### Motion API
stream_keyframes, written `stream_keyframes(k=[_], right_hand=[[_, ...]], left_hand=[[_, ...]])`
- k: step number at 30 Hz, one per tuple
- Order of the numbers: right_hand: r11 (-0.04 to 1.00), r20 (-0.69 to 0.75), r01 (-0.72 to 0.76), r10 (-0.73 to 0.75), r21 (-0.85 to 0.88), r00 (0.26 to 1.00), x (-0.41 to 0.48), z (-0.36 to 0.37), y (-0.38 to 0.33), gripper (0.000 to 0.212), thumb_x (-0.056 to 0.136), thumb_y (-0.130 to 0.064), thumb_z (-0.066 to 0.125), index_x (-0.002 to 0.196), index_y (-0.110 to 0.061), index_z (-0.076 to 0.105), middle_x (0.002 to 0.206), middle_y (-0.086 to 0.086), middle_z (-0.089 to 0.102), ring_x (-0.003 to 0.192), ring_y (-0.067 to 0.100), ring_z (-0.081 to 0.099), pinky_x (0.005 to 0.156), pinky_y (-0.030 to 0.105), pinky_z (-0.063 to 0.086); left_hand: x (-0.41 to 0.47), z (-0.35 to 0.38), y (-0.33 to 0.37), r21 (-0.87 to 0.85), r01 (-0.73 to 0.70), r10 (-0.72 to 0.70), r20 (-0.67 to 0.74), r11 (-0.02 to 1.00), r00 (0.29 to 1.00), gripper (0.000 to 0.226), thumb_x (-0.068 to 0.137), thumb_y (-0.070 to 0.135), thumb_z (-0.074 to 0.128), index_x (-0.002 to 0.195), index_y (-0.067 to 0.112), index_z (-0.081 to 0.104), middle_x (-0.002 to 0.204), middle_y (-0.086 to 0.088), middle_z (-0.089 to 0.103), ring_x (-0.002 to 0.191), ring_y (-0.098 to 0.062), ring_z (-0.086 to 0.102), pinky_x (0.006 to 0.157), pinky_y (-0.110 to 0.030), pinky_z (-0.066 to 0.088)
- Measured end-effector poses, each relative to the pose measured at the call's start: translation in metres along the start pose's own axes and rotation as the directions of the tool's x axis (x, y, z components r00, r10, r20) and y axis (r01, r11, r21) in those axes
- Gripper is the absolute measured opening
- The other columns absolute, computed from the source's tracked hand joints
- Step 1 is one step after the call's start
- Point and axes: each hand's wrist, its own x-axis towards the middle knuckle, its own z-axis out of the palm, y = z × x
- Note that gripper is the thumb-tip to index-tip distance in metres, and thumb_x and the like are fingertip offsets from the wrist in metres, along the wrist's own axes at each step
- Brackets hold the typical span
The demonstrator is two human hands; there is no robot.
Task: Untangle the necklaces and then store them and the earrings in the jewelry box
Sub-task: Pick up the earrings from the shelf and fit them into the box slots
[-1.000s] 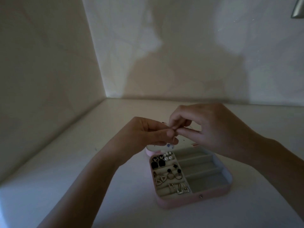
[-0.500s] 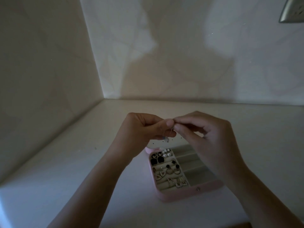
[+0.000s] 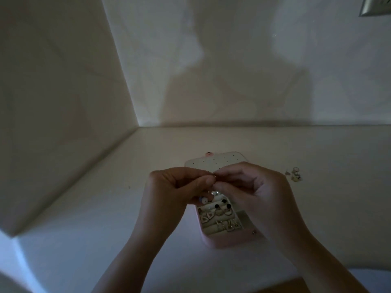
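Pinching one metal piece (image 3: 214,176), left hand (image 3: 175,193) and right hand (image 3: 256,193) meet above jewelry box (image 3: 229,242).

No readable text, labels, brands or numbers anywhere in view.

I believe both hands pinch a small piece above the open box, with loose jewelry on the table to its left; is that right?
Not quite: the head view shows the loose jewelry on the table right of the box. The left hand and right hand do pinch a small piece above it.
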Motion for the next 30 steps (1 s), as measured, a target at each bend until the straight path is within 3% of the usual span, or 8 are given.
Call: stream_keyframes(k=[2, 8, 12, 16, 21, 24, 27, 30], right_hand=[[0.999, 0.014, 0.000, 0.000, -0.037, 1.000, -0.002, -0.004, 0.004, 0.014, 0.080, -0.014, 0.074, 0.093, -0.018, 0.074, 0.085, -0.012, 0.074, 0.080, 0.001, 0.070, 0.071, 0.014, 0.053], [0.931, -0.057, 0.035, -0.059, -0.363, 0.997, -0.018, -0.030, 0.028, 0.013, 0.084, -0.025, 0.062, 0.093, -0.024, 0.073, 0.085, -0.023, 0.069, 0.084, -0.010, 0.064, 0.068, 0.005, 0.047], [0.859, -0.077, 0.013, -0.061, -0.511, 0.995, -0.026, -0.040, 0.047, 0.010, 0.090, -0.022, 0.063, 0.095, -0.022, 0.071, 0.089, -0.014, 0.069, 0.092, -0.005, 0.060, 0.070, 0.004, 0.045], [0.873, -0.107, -0.042, -0.012, -0.487, 0.994, -0.024, -0.043, 0.053, 0.012, 0.088, -0.016, 0.066, 0.097, -0.023, 0.071, 0.090, -0.017, 0.067, 0.095, -0.006, 0.059, 0.071, 0.006, 0.046], [0.888, -0.103, -0.051, 0.004, -0.458, 0.995, -0.023, -0.044, 0.054, 0.011, 0.087, -0.016, 0.066, 0.094, -0.023, 0.071, 0.089, -0.017, 0.067, 0.091, -0.005, 0.060, 0.070, 0.006, 0.045], [0.872, -0.084, -0.044, 0.003, -0.488, 0.996, -0.024, -0.043, 0.055, 0.011, 0.087, -0.018, 0.066, 0.095, -0.023, 0.071, 0.089, -0.016, 0.066, 0.089, -0.007, 0.060, 0.068, 0.005, 0.044], [0.873, -0.070, -0.032, -0.002, -0.486, 0.998, -0.025, -0.043, 0.055, 0.011, 0.087, -0.017, 0.065, 0.095, -0.022, 0.071, 0.089, -0.015, 0.066, 0.096, -0.007, 0.057, 0.069, 0.002, 0.042], [0.866, -0.061, -0.025, -0.006, -0.500, 0.998, -0.025, -0.043, 0.055, 0.010, 0.087, -0.016, 0.066, 0.094, -0.023, 0.071, 0.089, -0.017, 0.065, 0.090, -0.008, 0.058, 0.066, 0.004, 0.043]], left_hand=[[-0.003, 0.001, -0.001, 0.013, 0.000, 0.000, 0.000, 1.000, 1.000, 0.011, 0.065, 0.021, 0.070, 0.072, 0.024, 0.078, 0.069, -0.006, 0.074, 0.060, -0.017, 0.070, 0.057, -0.022, 0.056], [-0.016, 0.002, -0.013, 0.009, 0.116, -0.115, -0.027, 0.993, 0.993, 0.013, 0.067, 0.010, 0.071, 0.078, 0.014, 0.078, 0.074, -0.009, 0.075, 0.070, -0.022, 0.073, 0.064, -0.026, 0.059], [-0.026, 0.000, -0.015, 0.131, 0.147, -0.142, -0.044, 0.980, 0.989, 0.018, 0.075, 0.000, 0.071, 0.074, 0.017, 0.077, 0.071, -0.002, 0.074, 0.066, -0.014, 0.071, 0.060, -0.017, 0.054], [-0.030, 0.003, -0.015, 0.195, 0.180, -0.179, -0.022, 0.964, 0.984, 0.025, 0.076, -0.001, 0.071, 0.071, 0.023, 0.077, 0.068, -0.001, 0.073, 0.056, -0.009, 0.067, 0.053, -0.018, 0.052], [-0.034, 0.012, -0.018, 0.238, 0.185, -0.176, -0.062, 0.953, 0.983, 0.029, 0.075, 0.004, 0.075, 0.068, 0.032, 0.078, 0.069, 0.004, 0.074, 0.059, -0.011, 0.064, 0.054, -0.018, 0.051], [-0.036, 0.018, -0.018, 0.247, 0.193, -0.175, -0.096, 0.949, 0.980, 0.024, 0.074, 0.003, 0.076, 0.071, 0.027, 0.077, 0.067, 0.007, 0.073, 0.054, -0.001, 0.060, 0.051, -0.013, 0.046], [-0.037, 0.019, -0.016, 0.253, 0.207, -0.187, -0.102, 0.945, 0.977, 0.020, 0.074, 0.004, 0.076, 0.072, 0.024, 0.075, 0.067, 0.007, 0.073, 0.054, -0.001, 0.062, 0.049, -0.013, 0.047], [-0.036, 0.019, -0.015, 0.227, 0.223, -0.204, -0.104, 0.948, 0.973, 0.015, 0.075, 0.005, 0.075, 0.074, 0.019, 0.075, 0.066, 0.003, 0.073, 0.052, -0.004, 0.062, 0.049, -0.015, 0.048]])
